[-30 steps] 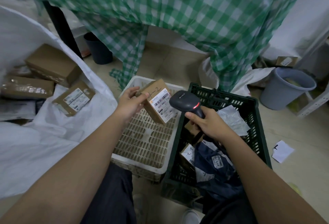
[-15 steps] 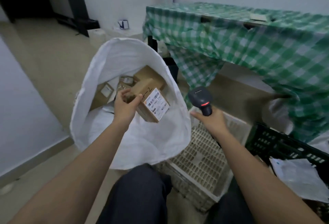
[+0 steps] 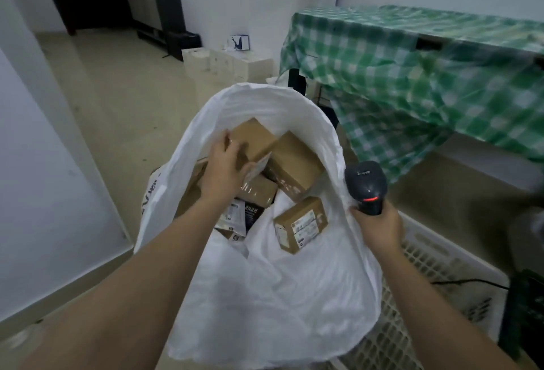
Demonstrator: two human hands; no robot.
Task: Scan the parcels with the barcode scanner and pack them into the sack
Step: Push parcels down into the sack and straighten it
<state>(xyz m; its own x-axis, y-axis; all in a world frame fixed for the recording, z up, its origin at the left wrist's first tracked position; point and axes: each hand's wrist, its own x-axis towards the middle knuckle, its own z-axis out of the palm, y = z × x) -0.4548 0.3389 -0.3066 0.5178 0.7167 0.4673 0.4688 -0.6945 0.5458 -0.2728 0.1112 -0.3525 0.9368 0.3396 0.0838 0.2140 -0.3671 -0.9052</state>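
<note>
Head cam, looking down into the white sack — its mouth is wide open on the floor. Left hand is inside the opening, on a brown parcel with a white label at its edge; fingers look curled round the box's far corner, so it seems to be holding it, though that bit's blurry. More parcels sit in there: a big brown box just beside it and a small labelled box lower on the sack's lining. Right hand is clamped round the barcode scanner handle, red light on, right at the sack's right rim. White crate is under that arm — green checked tablecloth behind.
</note>
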